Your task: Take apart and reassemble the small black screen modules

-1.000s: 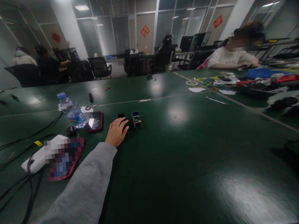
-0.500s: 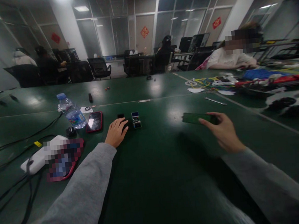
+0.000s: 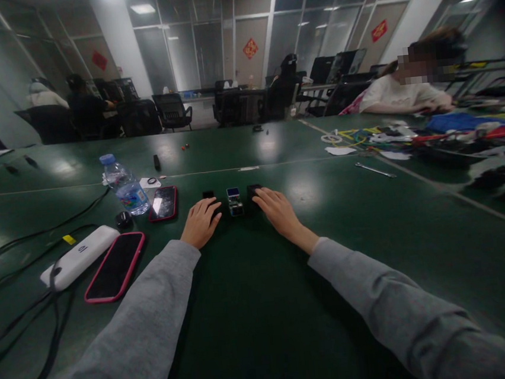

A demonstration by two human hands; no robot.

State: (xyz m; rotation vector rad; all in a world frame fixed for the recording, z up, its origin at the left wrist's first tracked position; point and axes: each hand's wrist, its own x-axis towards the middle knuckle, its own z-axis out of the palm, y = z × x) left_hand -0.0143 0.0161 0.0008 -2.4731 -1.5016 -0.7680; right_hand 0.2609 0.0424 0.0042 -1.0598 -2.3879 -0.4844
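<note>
Gadget [image 3: 234, 202], long axis forward — left hand [image 3: 201, 223], right hand [image 3: 279, 212] alongside, fingers [image 3: 266, 197] bent, hold unclear

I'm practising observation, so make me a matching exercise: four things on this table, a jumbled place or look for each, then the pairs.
1. Bottle
2. Wrench
3. Small gadget
4. White oblong device

A. Between the left hand and right hand
B. Beside the nearer phone
C. Right of both hands
D. Clear, blue-capped

Pairs: 1-D, 2-C, 3-A, 4-B
</note>
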